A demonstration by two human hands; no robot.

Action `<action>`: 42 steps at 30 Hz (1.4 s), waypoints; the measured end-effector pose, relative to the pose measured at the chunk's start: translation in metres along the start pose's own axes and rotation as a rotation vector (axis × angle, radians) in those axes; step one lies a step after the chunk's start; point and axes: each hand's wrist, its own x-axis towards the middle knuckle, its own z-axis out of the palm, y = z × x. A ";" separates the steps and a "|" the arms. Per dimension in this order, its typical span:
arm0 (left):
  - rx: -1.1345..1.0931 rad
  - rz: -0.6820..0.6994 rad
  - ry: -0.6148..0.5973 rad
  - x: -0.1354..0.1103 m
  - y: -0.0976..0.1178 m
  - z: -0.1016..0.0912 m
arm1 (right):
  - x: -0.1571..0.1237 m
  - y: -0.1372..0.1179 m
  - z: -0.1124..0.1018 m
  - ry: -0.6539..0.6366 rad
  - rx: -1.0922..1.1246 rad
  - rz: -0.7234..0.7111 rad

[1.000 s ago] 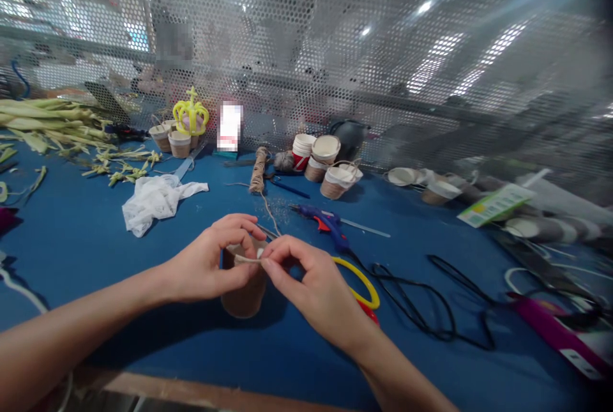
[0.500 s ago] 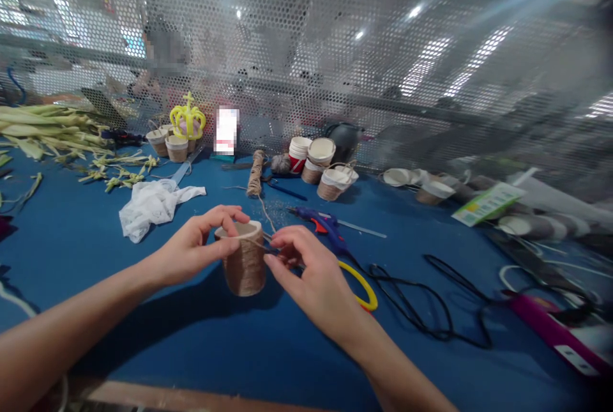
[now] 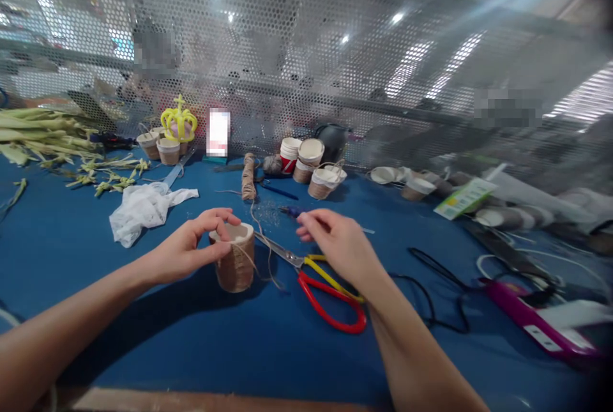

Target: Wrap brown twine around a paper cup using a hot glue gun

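My left hand (image 3: pixel 204 239) pinches the rim of a small cup (image 3: pixel 234 268) wrapped in brown twine, white inside, slightly tilted above the blue table. A loose twine strand (image 3: pixel 271 252) hangs by the cup's right side and runs back to a bundle of twine (image 3: pixel 248 177). Right of the cup, my right hand (image 3: pixel 335 236) is closed over a blue glue gun (image 3: pixel 292 211). Only its nozzle end shows; the handle is hidden under my fingers. Scissors (image 3: pixel 330 300) with red and yellow handles lie just below this hand, their blades pointing toward the cup.
A white cloth (image 3: pixel 141 211) lies left. Several finished cups (image 3: pixel 323 181) stand along the perforated metal screen (image 3: pixel 268 48). Further left are a yellow crown (image 3: pixel 179 121) and dried husks (image 3: pixel 33 134). A purple power strip (image 3: pixel 527 322) and black cable (image 3: pixel 431 300) lie right.
My right hand has left the twine at the cup and moved right onto the glue gun. The strand now hangs loose, and the scissors are uncovered. My left hand keeps its pinch.
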 end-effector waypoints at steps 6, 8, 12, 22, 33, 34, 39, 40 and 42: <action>0.052 0.030 -0.009 -0.001 0.003 0.000 | 0.037 0.040 -0.004 0.010 -0.331 0.217; 0.065 0.039 -0.015 -0.002 0.005 0.000 | 0.044 0.052 0.000 -0.058 -0.324 0.268; 0.080 0.043 -0.036 -0.002 0.007 0.000 | 0.051 0.065 0.007 -0.092 -0.223 0.332; -0.078 -0.053 0.031 0.002 -0.003 -0.002 | 0.009 0.018 -0.006 -0.044 0.424 0.174; -0.286 -0.148 0.133 0.005 -0.011 0.006 | -0.048 -0.004 0.022 -0.108 0.331 -0.041; -0.271 -0.141 0.129 0.005 -0.011 0.006 | -0.050 0.000 0.024 -0.099 0.307 -0.062; -0.227 -0.114 0.118 0.004 -0.006 0.007 | -0.055 0.008 0.024 -0.073 0.222 -0.254; -0.218 -0.111 0.121 0.004 -0.006 0.007 | -0.054 0.006 0.023 -0.063 0.208 -0.275; -0.211 -0.107 0.128 0.004 -0.006 0.008 | -0.054 0.001 0.022 -0.046 0.182 -0.275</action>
